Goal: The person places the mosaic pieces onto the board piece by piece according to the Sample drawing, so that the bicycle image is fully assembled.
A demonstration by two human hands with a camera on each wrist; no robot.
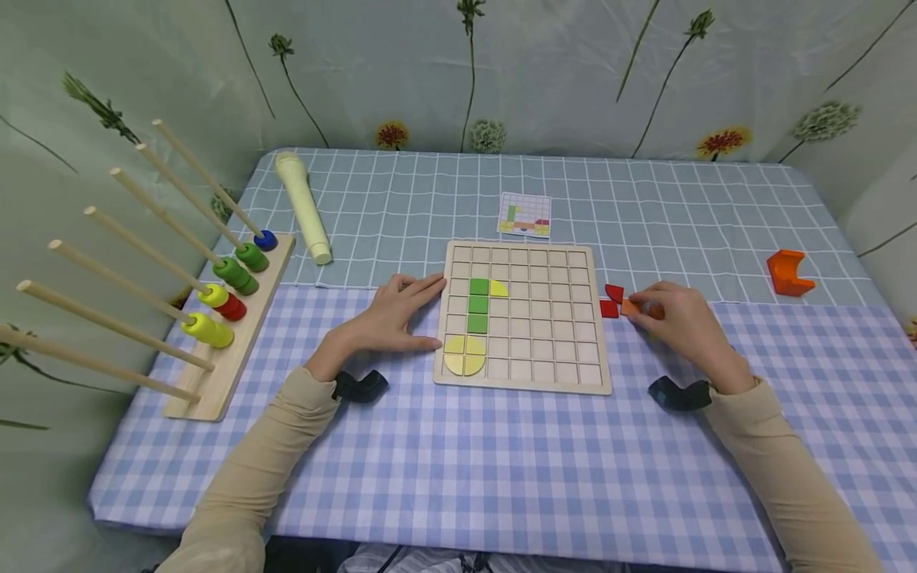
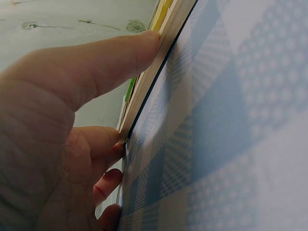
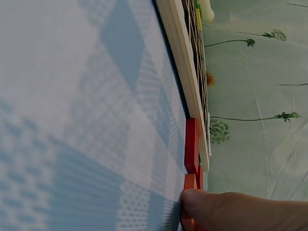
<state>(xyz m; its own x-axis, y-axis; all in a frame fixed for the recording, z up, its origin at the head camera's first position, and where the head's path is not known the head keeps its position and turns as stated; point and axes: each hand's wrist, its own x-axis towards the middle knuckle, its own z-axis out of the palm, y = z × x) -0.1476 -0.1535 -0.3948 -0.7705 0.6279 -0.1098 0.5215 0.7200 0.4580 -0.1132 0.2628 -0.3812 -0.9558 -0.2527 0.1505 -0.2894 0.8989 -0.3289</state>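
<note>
While I watch from afar, the right hand [image 1: 680, 322] has its grip narrowed on an orange tile [image 1: 630, 308], pinching it at the worktop [image 1: 501, 461], just right of the wooden board [image 1: 544, 318]. The fingers cover part of that tile, so I cannot tell its long axis; in the right wrist view I see it lying flat, its thin side against the thumb. Just left of it sits a red square tile [image 1: 609, 309], with a red quarter-round tile [image 1: 614, 293] just beyond.

On the board I see green tiles [image 1: 478, 304] forming a column that runs away from the person, a yellow tile [image 1: 499, 288] beside its far end, and a pale yellow disc [image 1: 464, 355] at the near left corner. The left hand [image 1: 387, 318] is spread wide, thumb and fingers touching the board's left edge.

Beyond the board lies a picture card [image 1: 525, 215]. Farther left, a pale yellow stick [image 1: 304, 208] points its thicker end away, and a pegged bead stand [image 1: 243, 342] has its base slanting away to the right.
</note>
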